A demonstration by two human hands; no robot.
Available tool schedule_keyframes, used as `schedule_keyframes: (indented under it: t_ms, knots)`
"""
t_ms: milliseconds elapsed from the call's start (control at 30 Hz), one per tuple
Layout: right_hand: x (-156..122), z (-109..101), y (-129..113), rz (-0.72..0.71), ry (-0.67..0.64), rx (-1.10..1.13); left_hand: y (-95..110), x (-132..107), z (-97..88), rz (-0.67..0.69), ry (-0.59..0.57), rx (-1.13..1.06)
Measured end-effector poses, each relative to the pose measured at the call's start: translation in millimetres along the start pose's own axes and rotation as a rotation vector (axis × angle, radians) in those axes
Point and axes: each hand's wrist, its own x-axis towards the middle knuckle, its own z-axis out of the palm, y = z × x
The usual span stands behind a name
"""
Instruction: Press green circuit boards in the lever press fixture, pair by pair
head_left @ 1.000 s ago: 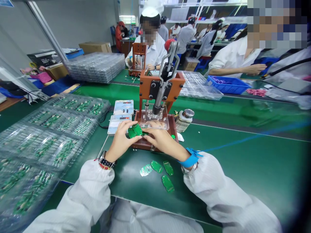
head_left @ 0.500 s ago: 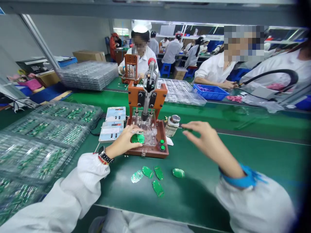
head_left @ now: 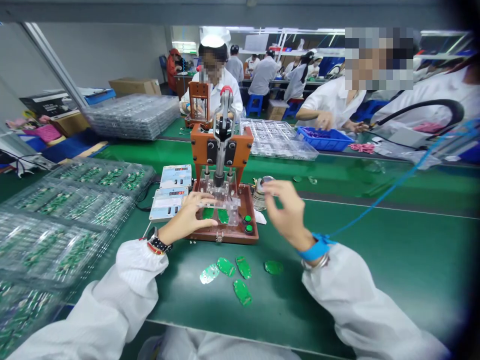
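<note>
An orange press fixture [head_left: 222,150] with a red-knobbed lever stands on a brown base [head_left: 250,235]. My left hand [head_left: 189,216] rests at the base's left side, fingers curled against the clear plate, touching a green circuit board [head_left: 208,213] seated in the jig. My right hand [head_left: 285,210] hovers to the right of the fixture with fingers spread and nothing in them. Several loose green boards [head_left: 240,277] lie on the mat in front of me.
Clear trays of green boards [head_left: 71,210] fill the left side. Two small meter boxes [head_left: 170,192] sit left of the fixture, a small jar [head_left: 259,192] right of it. A blue wrist-strap cord [head_left: 393,187] runs right. Other workers sit across the green belt.
My right hand left the jig, swung out right, dropped a board on the mat, and has come back toward the fixture. The left hand stayed at the jig.
</note>
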Motion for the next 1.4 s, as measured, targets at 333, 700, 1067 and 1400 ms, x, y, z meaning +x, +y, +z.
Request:
schedule_keyframes:
  t_ms: [333, 700, 1067, 1400]
  knots:
    - [-17, 44, -41, 0.106, -0.607, 0.198, -8, -7, 1.9, 0.041, 0.095, 0.163]
    - [-5, 38, -38, 0.251, -0.703, 0.131, -10, -12, -5.0, 0.035, -0.01, 0.149]
    - [-14, 40, -58, 0.145, -0.716, -0.059, -13, -10, 1.9, -0.003, 0.056, 0.041]
    - [99, -16, -27, 0.321, -0.286, 0.068, -29, -16, -31.0, -0.085, 0.194, -0.077]
